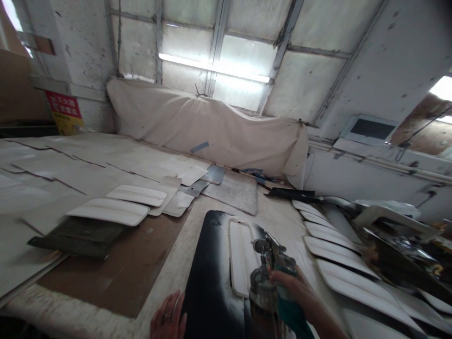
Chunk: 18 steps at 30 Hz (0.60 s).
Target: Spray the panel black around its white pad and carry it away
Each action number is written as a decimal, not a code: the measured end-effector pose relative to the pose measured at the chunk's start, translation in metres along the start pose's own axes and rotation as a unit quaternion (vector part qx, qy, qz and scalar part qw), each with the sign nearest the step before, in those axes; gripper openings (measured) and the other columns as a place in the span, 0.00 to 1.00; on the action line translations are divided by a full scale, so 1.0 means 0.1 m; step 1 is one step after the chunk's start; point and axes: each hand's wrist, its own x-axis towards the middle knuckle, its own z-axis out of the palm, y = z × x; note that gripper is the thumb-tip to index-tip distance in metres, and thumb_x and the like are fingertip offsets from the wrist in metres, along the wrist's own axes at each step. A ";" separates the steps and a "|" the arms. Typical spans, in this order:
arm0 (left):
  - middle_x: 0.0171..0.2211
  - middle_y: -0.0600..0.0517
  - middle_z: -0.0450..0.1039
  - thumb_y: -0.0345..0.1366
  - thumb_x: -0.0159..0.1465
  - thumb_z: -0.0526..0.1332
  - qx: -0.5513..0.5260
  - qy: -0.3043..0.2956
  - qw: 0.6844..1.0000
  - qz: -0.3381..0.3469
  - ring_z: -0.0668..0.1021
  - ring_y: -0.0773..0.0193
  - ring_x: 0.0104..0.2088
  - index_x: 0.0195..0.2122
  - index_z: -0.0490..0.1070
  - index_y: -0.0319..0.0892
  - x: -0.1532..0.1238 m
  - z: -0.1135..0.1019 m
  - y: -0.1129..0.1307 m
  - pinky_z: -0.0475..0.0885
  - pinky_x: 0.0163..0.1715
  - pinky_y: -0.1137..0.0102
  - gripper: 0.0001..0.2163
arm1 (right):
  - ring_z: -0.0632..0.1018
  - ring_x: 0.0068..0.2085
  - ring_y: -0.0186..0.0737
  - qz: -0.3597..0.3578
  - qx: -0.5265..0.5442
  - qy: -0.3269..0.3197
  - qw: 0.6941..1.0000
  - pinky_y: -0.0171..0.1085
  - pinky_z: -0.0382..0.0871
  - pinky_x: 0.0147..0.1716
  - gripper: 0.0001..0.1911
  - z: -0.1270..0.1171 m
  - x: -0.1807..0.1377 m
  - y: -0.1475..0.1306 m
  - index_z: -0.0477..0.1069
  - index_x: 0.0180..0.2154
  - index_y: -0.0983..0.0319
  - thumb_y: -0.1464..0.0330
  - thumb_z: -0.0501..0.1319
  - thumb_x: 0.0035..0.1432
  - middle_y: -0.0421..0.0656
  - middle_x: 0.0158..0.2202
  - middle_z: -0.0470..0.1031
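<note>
on the bench, right hand gripping spray gun, red wall sign unreadable

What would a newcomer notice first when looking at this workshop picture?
First, the spray gun low in the middle, held in the right hand over a white panel that lies on a black sheet. The left hand rests at the bottom edge beside that sheet. Next, the row of white panels overlapping along the right, and the pale cloth hung across the back wall.
</note>
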 end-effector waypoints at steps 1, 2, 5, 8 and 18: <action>0.50 0.53 0.70 0.36 0.60 0.52 -0.001 0.005 1.000 -0.004 0.69 0.62 0.51 0.54 0.61 0.45 0.01 -0.02 0.02 0.61 0.48 0.67 0.20 | 0.71 0.29 0.40 -0.001 -0.006 0.003 1.000 0.38 0.63 0.33 0.10 -0.01 -0.05 0.02 0.72 0.26 0.63 0.66 0.60 0.38 0.40 0.24 0.72; 0.50 0.52 0.70 0.36 0.60 0.52 -0.001 0.008 1.000 -0.007 0.69 0.62 0.51 0.53 0.62 0.45 0.03 -0.04 0.03 0.60 0.48 0.67 0.19 | 0.71 0.30 0.40 0.002 -0.013 0.011 1.000 0.39 0.63 0.34 0.11 -0.01 -0.10 0.03 0.72 0.26 0.63 0.65 0.60 0.37 0.40 0.25 0.72; 0.50 0.52 0.70 0.37 0.60 0.53 0.005 -0.013 1.000 -0.019 0.69 0.61 0.51 0.53 0.63 0.45 0.04 -0.08 0.06 0.60 0.49 0.67 0.18 | 0.71 0.30 0.42 0.021 -0.025 0.034 0.999 0.39 0.62 0.33 0.11 -0.02 -0.30 0.02 0.71 0.25 0.62 0.64 0.60 0.35 0.40 0.24 0.72; 0.52 0.51 0.69 0.38 0.61 0.52 0.004 -0.044 0.998 -0.033 0.67 0.60 0.53 0.54 0.62 0.45 0.04 -0.12 0.09 0.59 0.50 0.65 0.19 | 0.71 0.29 0.41 0.020 -0.024 0.041 0.999 0.38 0.62 0.33 0.09 -0.02 -0.53 -0.03 0.70 0.22 0.61 0.63 0.60 0.35 0.39 0.21 0.70; 0.53 0.49 0.68 0.38 0.62 0.51 0.010 -0.048 0.998 -0.041 0.66 0.59 0.54 0.53 0.63 0.43 0.06 -0.22 0.19 0.59 0.51 0.63 0.18 | 0.75 0.35 0.47 0.044 -0.028 0.046 0.998 0.42 0.67 0.38 0.13 -0.20 -1.04 0.26 0.73 0.27 0.60 0.61 0.62 0.35 0.43 0.28 0.75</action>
